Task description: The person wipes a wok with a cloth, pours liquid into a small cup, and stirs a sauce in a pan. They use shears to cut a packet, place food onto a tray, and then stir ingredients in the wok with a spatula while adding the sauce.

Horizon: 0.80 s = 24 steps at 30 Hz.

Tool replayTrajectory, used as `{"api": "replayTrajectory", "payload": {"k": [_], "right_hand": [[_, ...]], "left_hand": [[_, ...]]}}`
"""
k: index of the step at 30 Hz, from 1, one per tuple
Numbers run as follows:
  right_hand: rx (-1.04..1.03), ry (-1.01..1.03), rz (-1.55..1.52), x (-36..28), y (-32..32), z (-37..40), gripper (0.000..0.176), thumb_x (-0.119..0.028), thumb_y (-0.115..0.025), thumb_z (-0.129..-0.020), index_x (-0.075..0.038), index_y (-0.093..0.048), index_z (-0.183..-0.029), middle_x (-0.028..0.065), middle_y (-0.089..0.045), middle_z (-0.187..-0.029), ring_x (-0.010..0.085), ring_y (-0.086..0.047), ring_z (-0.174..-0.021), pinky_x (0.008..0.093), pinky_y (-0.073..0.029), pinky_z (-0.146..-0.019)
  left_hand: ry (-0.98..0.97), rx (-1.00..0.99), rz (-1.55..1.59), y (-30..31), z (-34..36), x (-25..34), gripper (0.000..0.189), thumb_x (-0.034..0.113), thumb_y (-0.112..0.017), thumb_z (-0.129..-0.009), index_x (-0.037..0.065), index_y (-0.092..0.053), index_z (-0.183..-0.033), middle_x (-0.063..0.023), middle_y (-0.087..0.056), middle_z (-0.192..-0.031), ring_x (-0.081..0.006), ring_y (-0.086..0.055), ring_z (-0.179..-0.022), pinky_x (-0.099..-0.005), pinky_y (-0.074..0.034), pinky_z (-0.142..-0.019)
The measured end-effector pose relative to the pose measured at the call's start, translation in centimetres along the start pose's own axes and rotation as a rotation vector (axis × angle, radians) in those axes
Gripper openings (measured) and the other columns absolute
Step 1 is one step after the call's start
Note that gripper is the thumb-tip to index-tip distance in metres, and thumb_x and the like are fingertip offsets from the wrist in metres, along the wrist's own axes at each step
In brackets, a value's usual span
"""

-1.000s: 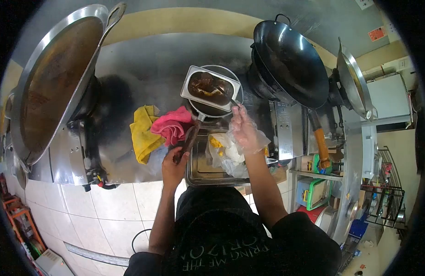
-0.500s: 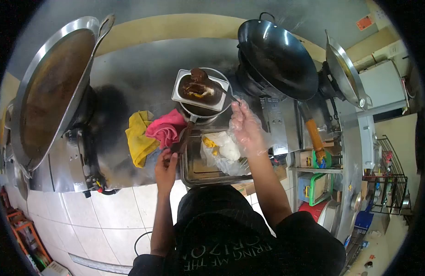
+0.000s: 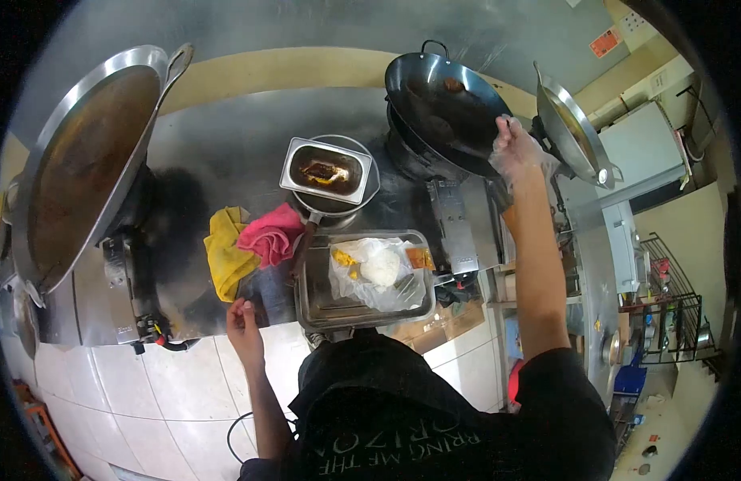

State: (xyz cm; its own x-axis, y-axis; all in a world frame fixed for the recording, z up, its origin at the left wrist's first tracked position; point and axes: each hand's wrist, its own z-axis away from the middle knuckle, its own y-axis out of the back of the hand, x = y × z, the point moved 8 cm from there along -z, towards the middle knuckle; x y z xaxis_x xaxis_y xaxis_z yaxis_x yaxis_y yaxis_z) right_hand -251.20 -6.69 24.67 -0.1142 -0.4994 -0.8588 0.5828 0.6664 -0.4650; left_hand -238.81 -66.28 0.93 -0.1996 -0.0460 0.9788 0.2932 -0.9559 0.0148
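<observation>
My right hand (image 3: 516, 151), in a clear plastic glove, is raised at the right rim of a dark wok (image 3: 439, 124). Its fingers are closed round a thin spoon, whose handle barely shows against the wok; a brown lump (image 3: 453, 84) at its far end is over the wok. My left hand (image 3: 244, 325) holds nothing, fingers loosely bent and apart, at the counter edge below a yellow cloth (image 3: 226, 256). A metal container (image 3: 326, 169) with dark brown sauce rests across a saucepan (image 3: 346, 210). Nearer me, a clear tray (image 3: 314, 301) holds white rice (image 3: 380, 267) and yellow food on plastic.
A large tilted pan (image 3: 90, 168) stands at the left, another metal pan (image 3: 575, 128) at the far right. A pink cloth (image 3: 272, 236) lies beside the saucepan's handle (image 3: 303, 248). Burner controls (image 3: 455, 228) line the counter front. A wire rack (image 3: 667, 297) stands right.
My right hand has carried the spoon with its brown lump from the metal container rightward to the wok. My left hand has left the saucepan handle and moved left and down.
</observation>
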Motion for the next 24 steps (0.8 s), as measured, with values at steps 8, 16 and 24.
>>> {"api": "replayTrajectory", "payload": {"k": [8, 16, 24], "right_hand": [[0.207, 0.174, 0.658, -0.2, 2.3, -4.7, 0.016, -0.019, -0.057, -0.084, -0.006, -0.059, -0.093, 0.0059, -0.062, -0.077, 0.0113, -0.045, -0.050, 0.0274, -0.036, -0.043], [0.104, 0.607, 1.644, -0.6, -0.7, -5.0, 0.030, -0.031, -0.053, -0.085, -0.006, -0.064, -0.095, 0.0057, -0.064, -0.071, 0.0150, -0.055, -0.059, 0.0301, -0.042, -0.055], [0.178, 0.633, 1.366, -1.9, -2.0, 0.0, 0.017, -0.019, -0.055, -0.081, -0.008, -0.065, -0.090, 0.0078, -0.067, -0.084, 0.0227, -0.062, -0.074, 0.0326, -0.047, -0.067]], "left_hand": [[-0.002, 0.118, -0.121, 1.8, 1.6, 0.4, 0.028, 0.024, -0.058, -0.089, -0.001, -0.058, -0.103, -0.0049, -0.058, -0.090, -0.0115, -0.050, -0.082, -0.0240, -0.039, -0.075], [-0.016, 0.123, -0.150, 2.2, 2.2, 1.4, 0.027, 0.023, -0.056, -0.091, -0.002, -0.058, -0.101, -0.0067, -0.058, -0.091, -0.0129, -0.051, -0.084, -0.0257, -0.040, -0.078], [-0.037, 0.121, -0.104, 1.9, 2.0, 0.9, 0.026, 0.022, -0.056, -0.091, -0.002, -0.057, -0.100, -0.0056, -0.057, -0.089, -0.0121, -0.050, -0.083, -0.0246, -0.040, -0.076]]}}
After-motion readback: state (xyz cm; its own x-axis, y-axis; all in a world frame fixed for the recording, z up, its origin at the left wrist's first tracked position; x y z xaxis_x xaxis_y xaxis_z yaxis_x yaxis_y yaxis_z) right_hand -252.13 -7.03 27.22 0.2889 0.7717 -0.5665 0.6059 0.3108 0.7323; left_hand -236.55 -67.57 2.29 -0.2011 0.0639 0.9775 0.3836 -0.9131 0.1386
